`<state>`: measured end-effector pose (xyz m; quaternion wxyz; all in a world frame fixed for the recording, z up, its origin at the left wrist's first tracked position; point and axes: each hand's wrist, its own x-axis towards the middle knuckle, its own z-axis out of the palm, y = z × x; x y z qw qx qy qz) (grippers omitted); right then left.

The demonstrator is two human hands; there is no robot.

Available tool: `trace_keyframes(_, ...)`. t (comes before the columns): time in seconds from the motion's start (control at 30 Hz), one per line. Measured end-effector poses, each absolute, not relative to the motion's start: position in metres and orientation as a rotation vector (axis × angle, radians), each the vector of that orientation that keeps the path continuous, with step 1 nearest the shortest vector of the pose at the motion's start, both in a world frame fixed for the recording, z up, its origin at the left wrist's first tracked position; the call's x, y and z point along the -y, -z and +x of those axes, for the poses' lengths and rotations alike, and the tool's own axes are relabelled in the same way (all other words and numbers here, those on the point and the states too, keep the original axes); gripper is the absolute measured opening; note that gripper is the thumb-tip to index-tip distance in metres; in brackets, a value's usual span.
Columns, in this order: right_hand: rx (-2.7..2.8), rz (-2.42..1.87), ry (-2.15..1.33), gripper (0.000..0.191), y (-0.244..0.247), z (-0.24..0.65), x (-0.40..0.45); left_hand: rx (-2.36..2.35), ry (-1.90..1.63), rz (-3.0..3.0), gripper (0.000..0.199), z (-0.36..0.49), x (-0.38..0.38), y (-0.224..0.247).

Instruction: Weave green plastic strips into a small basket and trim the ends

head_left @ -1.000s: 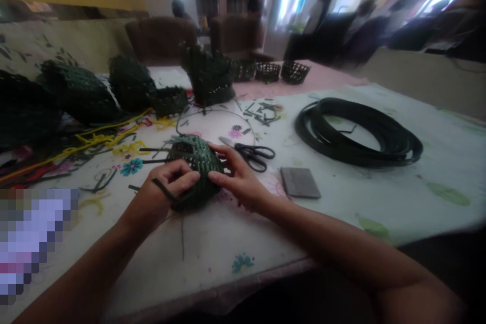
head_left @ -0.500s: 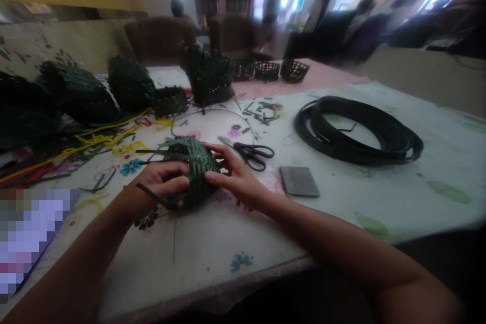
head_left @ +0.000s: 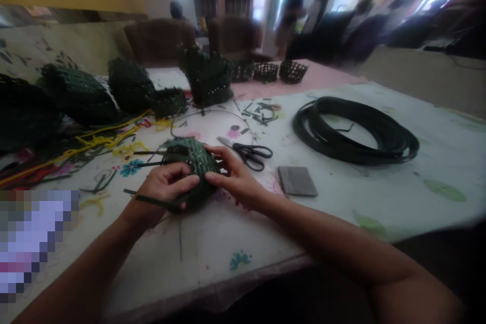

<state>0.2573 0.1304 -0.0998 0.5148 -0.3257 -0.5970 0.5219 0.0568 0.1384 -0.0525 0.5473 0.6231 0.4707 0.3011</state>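
Observation:
A small dark green woven basket (head_left: 197, 162) lies tilted on its side between my hands, loose strip ends sticking out to the left. My left hand (head_left: 169, 185) grips its left side, thumb pressed on the weave and fingers partly hidden inside. Around the right side curls my right hand (head_left: 230, 172), its thumb and fingers closed on the wall. Black-handled scissors (head_left: 252, 154) lie just beyond my right hand. A flat grey square block (head_left: 297, 180) rests to their right.
A coil of dark green strip (head_left: 357, 152) lies on the right of the floral tablecloth (head_left: 436, 162). Several woven baskets (head_left: 208, 78) stand at the back and left. Yellow strands (head_left: 114, 131) and strip scraps (head_left: 261, 111) are scattered about. People (head_left: 292, 15) are in the background.
My left hand has slid slightly right along the basket, and a loose strip end beside its wrist now points further left. My right hand keeps its hold.

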Motion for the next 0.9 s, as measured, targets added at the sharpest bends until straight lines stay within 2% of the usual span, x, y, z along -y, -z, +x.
trace_keyframes(0.2, 1.443, -0.783, -1.32, 0.06, 0.099, 0.258, -0.132, -0.99, -0.626, 1.478, 0.045, 0.045, -0.15, 0.057)
trace_keyframes(0.37, 1.426, -0.792, -1.344, 0.061, 0.098, 0.258, -0.131, -0.844, -0.71, 1.582, 0.04, 0.04, -0.157, 0.057)
trace_keyframes(0.73, 1.414, -0.721, -1.329, 0.054, 0.104, 0.256, -0.131, -0.936, -0.627, 1.576, 0.037, 0.041, -0.154, 0.052)
trace_keyframes(0.9, 1.356, -0.712, -1.375, 0.057, 0.112, 0.252, -0.131, -1.001, -0.653, 1.553, 0.037, 0.047, -0.147, 0.051)
